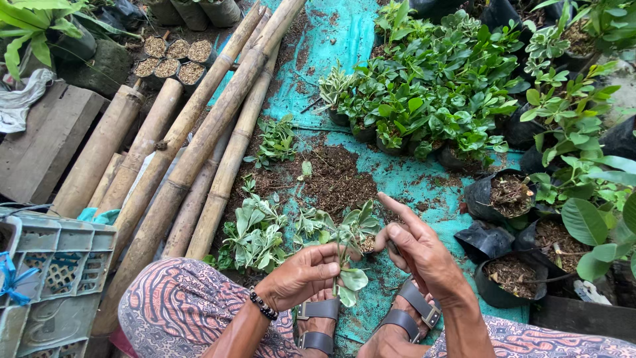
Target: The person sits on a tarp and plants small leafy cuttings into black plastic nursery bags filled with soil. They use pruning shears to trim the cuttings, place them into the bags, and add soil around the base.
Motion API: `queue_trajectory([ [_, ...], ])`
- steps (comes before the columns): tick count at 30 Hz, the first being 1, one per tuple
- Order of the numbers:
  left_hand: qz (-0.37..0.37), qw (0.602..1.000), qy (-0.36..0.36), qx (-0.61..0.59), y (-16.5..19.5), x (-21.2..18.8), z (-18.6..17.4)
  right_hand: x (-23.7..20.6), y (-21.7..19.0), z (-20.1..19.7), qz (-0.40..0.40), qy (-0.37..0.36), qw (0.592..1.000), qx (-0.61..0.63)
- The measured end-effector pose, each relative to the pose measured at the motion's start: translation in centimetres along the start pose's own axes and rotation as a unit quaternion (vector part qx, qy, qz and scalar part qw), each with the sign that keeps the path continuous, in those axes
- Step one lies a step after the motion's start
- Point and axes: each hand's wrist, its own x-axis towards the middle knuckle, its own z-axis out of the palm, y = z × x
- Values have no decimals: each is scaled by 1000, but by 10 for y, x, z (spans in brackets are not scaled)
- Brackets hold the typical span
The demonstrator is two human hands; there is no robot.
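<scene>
Teal tarp (344, 33) strewn with soil. Left hand (301, 275) pinches small cutting (351, 262) (pale green, rounded leaves, thin stem); right hand (417, 248) beside it, fingers loosely spread.

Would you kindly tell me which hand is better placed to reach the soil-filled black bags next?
The right hand, probably. It is open and free, and the black soil-filled bags sit on its side. The left hand is shut on the plant cutting.
</scene>
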Motion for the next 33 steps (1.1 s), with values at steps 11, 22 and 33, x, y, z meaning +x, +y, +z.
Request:
queue_trajectory([
  [11,-18,999,-3,29,-14,5,-11,17,29,-4,-126,141,953,-237],
  [22,207,958,200,7,-11,22,-32,15,64,12,37,119,991,-46],
  [33,294,897,329,18,-18,24,-44,4,100,72,37,32,995,92],
])
